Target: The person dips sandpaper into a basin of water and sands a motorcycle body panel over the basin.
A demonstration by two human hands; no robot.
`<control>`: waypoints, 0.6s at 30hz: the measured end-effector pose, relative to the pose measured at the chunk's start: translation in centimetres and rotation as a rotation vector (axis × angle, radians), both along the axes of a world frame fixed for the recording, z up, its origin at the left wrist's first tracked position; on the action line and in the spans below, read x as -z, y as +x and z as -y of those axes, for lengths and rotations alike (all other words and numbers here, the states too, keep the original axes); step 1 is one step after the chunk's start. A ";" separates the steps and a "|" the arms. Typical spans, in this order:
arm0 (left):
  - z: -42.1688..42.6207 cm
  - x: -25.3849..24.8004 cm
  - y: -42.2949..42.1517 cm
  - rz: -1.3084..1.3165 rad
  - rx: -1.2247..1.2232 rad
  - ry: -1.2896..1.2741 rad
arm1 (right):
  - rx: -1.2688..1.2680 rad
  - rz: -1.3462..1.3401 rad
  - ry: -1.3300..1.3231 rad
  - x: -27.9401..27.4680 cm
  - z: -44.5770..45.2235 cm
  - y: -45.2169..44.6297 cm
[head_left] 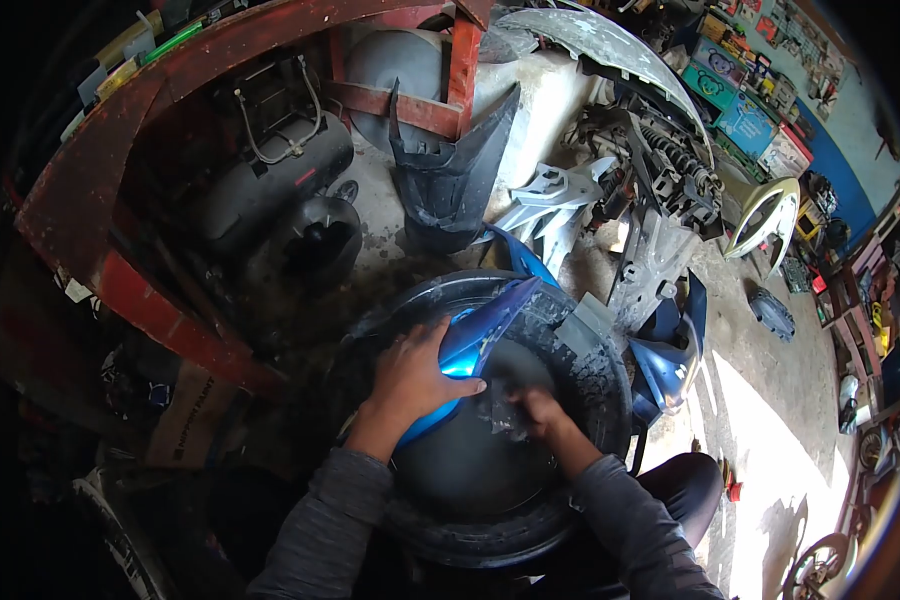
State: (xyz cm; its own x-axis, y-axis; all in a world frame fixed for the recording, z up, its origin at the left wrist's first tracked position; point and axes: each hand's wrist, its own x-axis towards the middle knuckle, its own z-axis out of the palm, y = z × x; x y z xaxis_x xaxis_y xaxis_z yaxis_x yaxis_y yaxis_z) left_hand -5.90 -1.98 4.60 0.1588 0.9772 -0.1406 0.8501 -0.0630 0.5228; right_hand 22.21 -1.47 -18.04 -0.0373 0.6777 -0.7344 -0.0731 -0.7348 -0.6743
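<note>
My left hand [410, 372] grips a glossy blue motorcycle fairing panel [467, 345], thumb on its near face and fingers over the far side. The panel stands tilted above a round black tub [440, 548], its pointed end toward the far rim. Greyish murky water [475, 475] fills the tub's bottom. My right hand [542, 410] is just right of the panel, low over the water, fingers closed around a small dark, wet-looking sheet [503, 415] whose kind I cannot make out. A grey rectangular sheet [587, 326] lies on the tub's right rim.
Another blue panel [668, 360] rests on the floor right of the tub, and a blue piece [523, 257] leans behind it. Beyond stand a black fender-like part [442, 190] and silver-grey panels [553, 197]. A red metal frame [175, 325] borders the left.
</note>
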 end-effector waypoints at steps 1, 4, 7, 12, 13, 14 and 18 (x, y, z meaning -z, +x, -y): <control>-0.3 0.8 -0.3 0.046 0.004 0.015 | 0.013 -0.177 0.045 -5.8 -0.1 -1.6; -0.3 1.8 -0.3 0.058 -0.007 0.049 | -0.059 -0.171 0.262 -19.6 -0.1 -5.0; 0.5 0.8 0.2 -0.017 -0.008 0.086 | -0.318 0.096 0.607 -24.9 0.0 -6.8; 0.7 -0.4 0.9 0.012 0.048 0.061 | -0.196 0.770 1.200 -20.2 1.2 -8.4; 0.7 -0.2 1.1 0.021 0.041 0.049 | -0.106 0.728 1.162 -19.0 1.7 -8.8; 0.7 -0.1 1.1 0.028 0.034 0.032 | -0.017 0.683 1.116 -17.9 1.9 -9.1; 0.4 0.3 0.9 0.067 0.048 0.019 | 0.153 0.606 0.911 -17.7 0.5 -10.3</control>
State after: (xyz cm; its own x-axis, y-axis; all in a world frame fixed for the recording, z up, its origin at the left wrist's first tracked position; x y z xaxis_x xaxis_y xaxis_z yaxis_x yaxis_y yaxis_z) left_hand -5.03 -2.39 4.33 0.2138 0.9707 -0.1094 0.8091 -0.1132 0.5766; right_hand 11.94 -2.00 -0.38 0.2908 0.9409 0.1737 0.4048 0.0435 -0.9134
